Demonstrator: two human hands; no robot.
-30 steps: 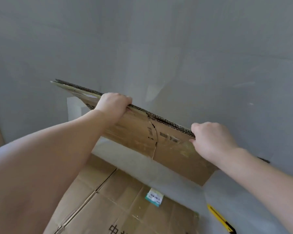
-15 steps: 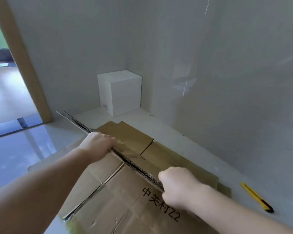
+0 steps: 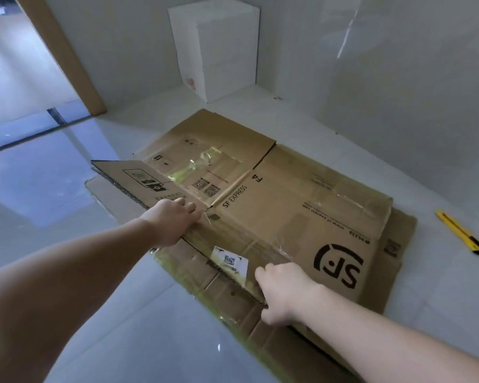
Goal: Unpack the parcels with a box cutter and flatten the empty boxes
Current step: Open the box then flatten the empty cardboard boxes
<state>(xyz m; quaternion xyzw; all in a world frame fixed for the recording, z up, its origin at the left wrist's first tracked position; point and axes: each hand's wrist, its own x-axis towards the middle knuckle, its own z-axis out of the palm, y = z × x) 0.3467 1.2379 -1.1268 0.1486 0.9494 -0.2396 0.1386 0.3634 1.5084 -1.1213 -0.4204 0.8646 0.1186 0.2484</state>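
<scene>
On the pale tiled floor, our left hand and right hand, fingers curled over its near edge, laid the flattened box onto the cardboard pile; letting go seemed next.

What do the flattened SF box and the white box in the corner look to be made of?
Flattened SF box: brown corrugated cardboard, matte; fluting shows along the near cut edge, with glossy clear tape strips. White box: smooth, matte white, probably coated cardboard or foam; no edge detail settles it.
</scene>
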